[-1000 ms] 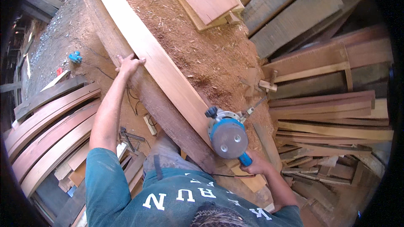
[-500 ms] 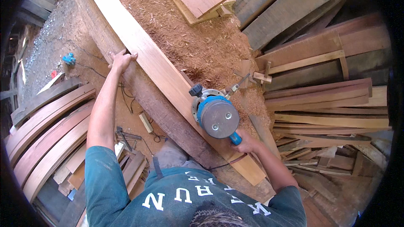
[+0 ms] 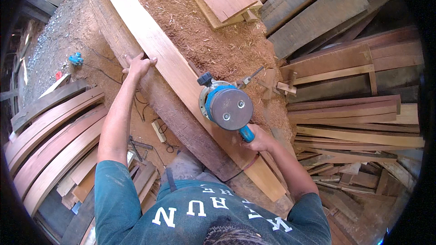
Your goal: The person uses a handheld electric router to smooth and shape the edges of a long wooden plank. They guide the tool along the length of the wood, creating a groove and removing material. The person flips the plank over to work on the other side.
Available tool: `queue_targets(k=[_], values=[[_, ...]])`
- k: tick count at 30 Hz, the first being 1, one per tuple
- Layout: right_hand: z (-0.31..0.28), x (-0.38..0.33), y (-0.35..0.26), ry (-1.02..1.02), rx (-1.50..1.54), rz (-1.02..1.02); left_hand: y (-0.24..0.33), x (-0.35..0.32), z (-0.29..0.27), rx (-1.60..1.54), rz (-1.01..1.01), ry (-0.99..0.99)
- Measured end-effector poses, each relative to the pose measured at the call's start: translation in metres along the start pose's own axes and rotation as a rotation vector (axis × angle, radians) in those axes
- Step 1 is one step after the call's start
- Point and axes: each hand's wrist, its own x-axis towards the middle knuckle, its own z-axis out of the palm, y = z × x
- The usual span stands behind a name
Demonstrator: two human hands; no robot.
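A long pale plank (image 3: 165,54) lies slanting on a thicker, dark rough beam (image 3: 177,118). On the plank's near half stands a blue router (image 3: 232,109) with a round grey top, a metal base and a rod guide on its right side. My right hand (image 3: 260,139) is closed around the router's blue side handle. Farther along, my left hand (image 3: 138,66) rests on the beam at the plank's left edge, fingers spread and thumb reaching onto the plank. The router's body hides its bit and the wood beneath it.
Curved boards (image 3: 59,129) are stacked at the left. Beyond them a small blue power tool (image 3: 76,59) and its cord lie on the ground. Sawdust and shavings (image 3: 213,50) cover the ground right of the plank. Piled boards (image 3: 345,109) line the right side.
The router has slid a short way up and left along the plank, with my right hand on its handle. My left hand keeps its place beside the plank; the view has shifted slightly.
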Motion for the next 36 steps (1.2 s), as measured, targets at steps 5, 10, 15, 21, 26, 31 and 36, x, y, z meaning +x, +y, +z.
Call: queue_targets(k=[5, 10, 15, 21, 26, 31, 36], values=[[0.001, 0.027, 0.002, 0.005, 0.031, -0.038, 0.009, -0.008, -0.003, -0.006, 0.005, -0.02], [-0.003, 0.077, -0.028, 0.007, 0.009, -0.116, -0.006, 0.005, 0.001, 0.027, -0.007, -0.032], [-0.014, 0.177, -0.079, 0.082, -0.06, -0.331, -0.009, 0.009, 0.006, 0.071, 0.059, -0.034], [-0.03, 0.253, -0.157, 0.11, -0.061, -0.339, 0.012, -0.011, -0.005, 0.059, 0.119, -0.048], [-0.016, 0.203, -0.134, 0.1, -0.156, -0.369, -0.025, -0.004, 0.005, 0.074, 0.105, 0.136], [0.007, 0.051, -0.03, 0.099, -0.098, -0.237, -0.046, -0.116, 0.06, 0.05, 0.186, 0.187], [0.028, -0.143, 0.087, 0.048, -0.109, 0.074, -0.02, -0.276, 0.121, 0.143, 0.197, -0.071]])
